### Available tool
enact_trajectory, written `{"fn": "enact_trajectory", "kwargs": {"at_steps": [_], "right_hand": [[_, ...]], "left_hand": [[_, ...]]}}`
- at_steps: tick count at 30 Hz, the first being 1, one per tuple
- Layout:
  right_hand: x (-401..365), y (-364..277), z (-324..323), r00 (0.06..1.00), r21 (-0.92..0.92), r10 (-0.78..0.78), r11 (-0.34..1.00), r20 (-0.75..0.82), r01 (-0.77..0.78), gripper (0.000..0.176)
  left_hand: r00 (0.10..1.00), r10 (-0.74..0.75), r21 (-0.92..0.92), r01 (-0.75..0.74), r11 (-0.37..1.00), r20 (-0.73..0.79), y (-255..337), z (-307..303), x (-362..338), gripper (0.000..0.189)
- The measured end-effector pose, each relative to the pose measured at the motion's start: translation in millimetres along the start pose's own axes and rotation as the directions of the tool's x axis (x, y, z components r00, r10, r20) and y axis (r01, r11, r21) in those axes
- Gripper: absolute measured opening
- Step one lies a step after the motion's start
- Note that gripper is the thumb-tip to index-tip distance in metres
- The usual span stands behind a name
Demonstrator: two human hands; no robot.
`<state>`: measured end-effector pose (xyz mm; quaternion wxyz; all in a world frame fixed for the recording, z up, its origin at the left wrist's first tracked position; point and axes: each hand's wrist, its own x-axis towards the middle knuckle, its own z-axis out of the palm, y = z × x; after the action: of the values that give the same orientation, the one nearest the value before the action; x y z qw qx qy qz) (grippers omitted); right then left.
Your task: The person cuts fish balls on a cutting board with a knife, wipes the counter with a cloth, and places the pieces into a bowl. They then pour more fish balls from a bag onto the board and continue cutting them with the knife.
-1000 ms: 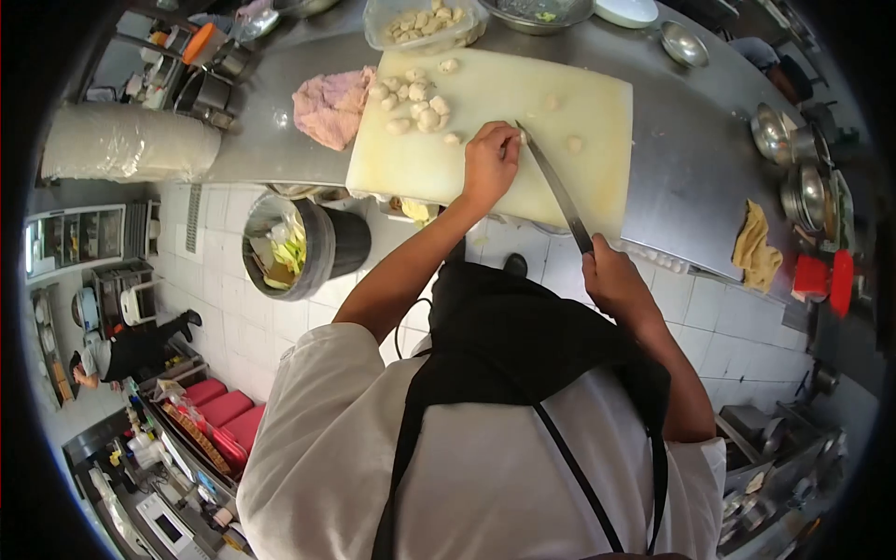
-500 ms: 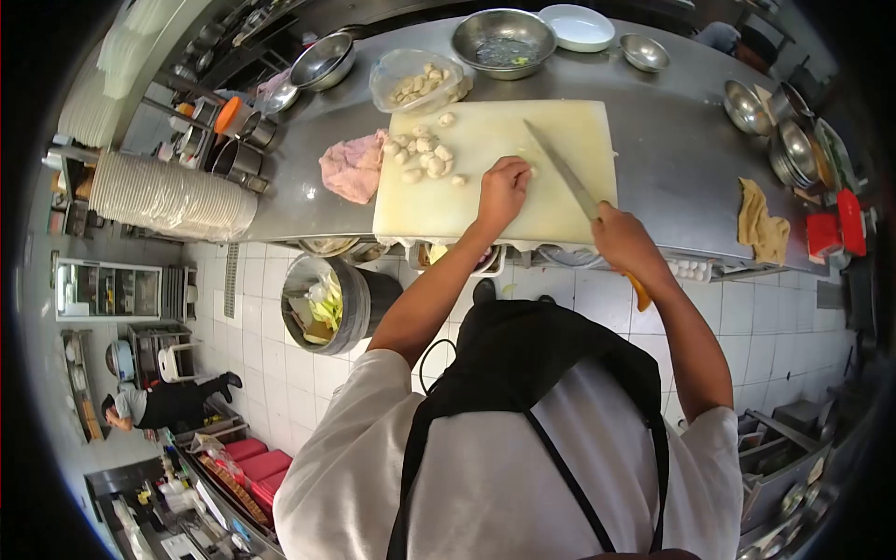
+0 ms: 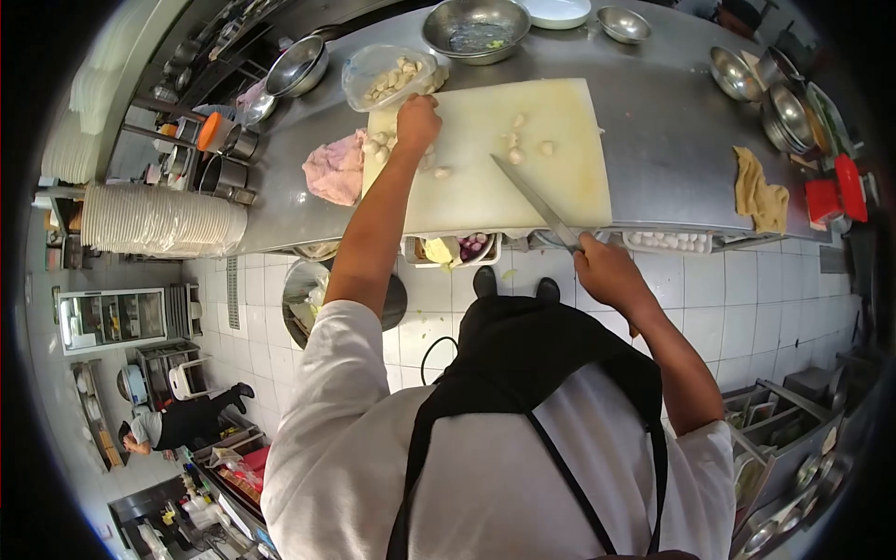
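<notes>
My right hand (image 3: 605, 271) is closed round the handle of a long kitchen knife (image 3: 539, 203), whose blade lies slanted over the white cutting board (image 3: 560, 112), tip towards the far left. Beyond the tip lie a few loose pale pieces (image 3: 547, 147) that look like button mushrooms. At the board's far left, my left hand (image 3: 418, 123) reaches in with curled fingers over more mushrooms (image 3: 374, 147), partly hiding them. Whatever its fingers pinch is hidden. Just past this hand stands a clear plastic container (image 3: 366, 67) holding more pale pieces.
A pink cloth (image 3: 334, 168) lies left of the board, a yellow cloth (image 3: 761, 191) far right. Metal bowls (image 3: 476, 33) line the counter's back. Below the edge are a tub with purple onions (image 3: 474, 246) and a waste bin (image 3: 392, 303). Another person (image 3: 177, 425) is at lower left.
My left hand has moved from mid-board to the mushrooms at far left, leaving pieces near mid-board. The knife in my right hand has come back towards me and slightly left.
</notes>
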<state>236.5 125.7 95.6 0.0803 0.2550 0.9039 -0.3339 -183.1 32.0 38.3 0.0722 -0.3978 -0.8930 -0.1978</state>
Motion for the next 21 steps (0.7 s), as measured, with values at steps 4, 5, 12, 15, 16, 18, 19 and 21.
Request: {"fn": "enact_trajectory", "kwargs": {"at_steps": [4,5,12,15,16,18,19,21], "right_hand": [[11,10,-2,0.998,0.005,0.036,0.999,-0.044,-0.036,0.022],[13,10,-5,0.997,0.001,0.077,0.997,-0.021,-0.077,0.023],[17,5,-17,0.994,-0.027,0.11,0.994,0.011,-0.109,0.025],[13,1,-23,0.995,-0.084,0.099,0.992,0.011,-0.098,0.025],[10,-1,-27,0.995,-0.105,0.091,0.991,0.029,-0.087,0.027],[1,-7,-35,0.995,-0.13,0.086,0.988,0.05,-0.078,0.029],[-6,-11,-39,0.995,-0.134,0.088,0.988,0.053,-0.081,0.03],[-18,-17,-46,0.994,-0.15,0.096,0.985,0.058,-0.086,0.03]], "left_hand": [[0.998,0.044,-0.088,-0.039,0.995,0.052,17,9,-9,0.031],[0.997,0.049,-0.106,-0.042,0.993,0.06,28,13,-15,0.03],[0.996,0.069,-0.357,-0.044,0.933,0.059,110,9,-99,0.028],[1.0,-0.022,-0.489,0.022,0.872,0.006,122,9,-126,0.027],[0.998,-0.059,-0.528,0.041,0.848,-0.017,123,9,-132,0.027],[0.99,-0.115,-0.575,0.044,0.817,-0.088,121,8,-140,0.023],[0.982,-0.142,-0.597,0.042,0.801,-0.122,119,9,-143,0.022],[0.979,-0.139,-0.612,0.019,0.791,-0.15,116,12,-144,0.017]]}}
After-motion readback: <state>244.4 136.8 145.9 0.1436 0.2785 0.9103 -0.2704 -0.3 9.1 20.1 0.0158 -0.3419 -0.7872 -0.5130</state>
